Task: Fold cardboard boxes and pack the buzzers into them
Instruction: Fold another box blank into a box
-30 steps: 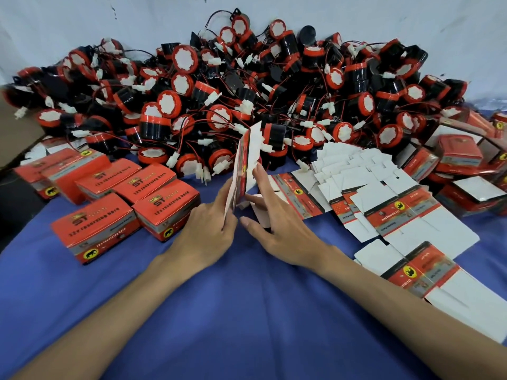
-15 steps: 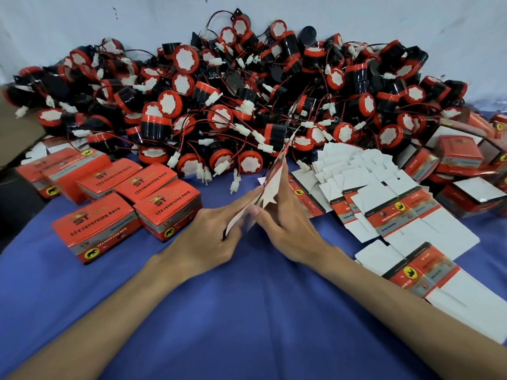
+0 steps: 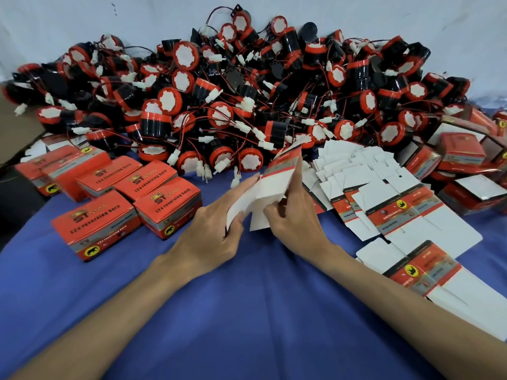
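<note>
You're holding one box blank [image 3: 274, 187]; I count about six folded boxes [image 3: 98, 226] on your left. Buzzers [image 3: 155, 126] and flat blanks [image 3: 428, 220] are heaped and overlapping; too many to count.

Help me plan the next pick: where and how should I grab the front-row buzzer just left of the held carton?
Probably pinch the buzzer across its red rim, coming from the front and slightly above: its white face tilts toward you, while its body is hidden back in the pile.
</note>
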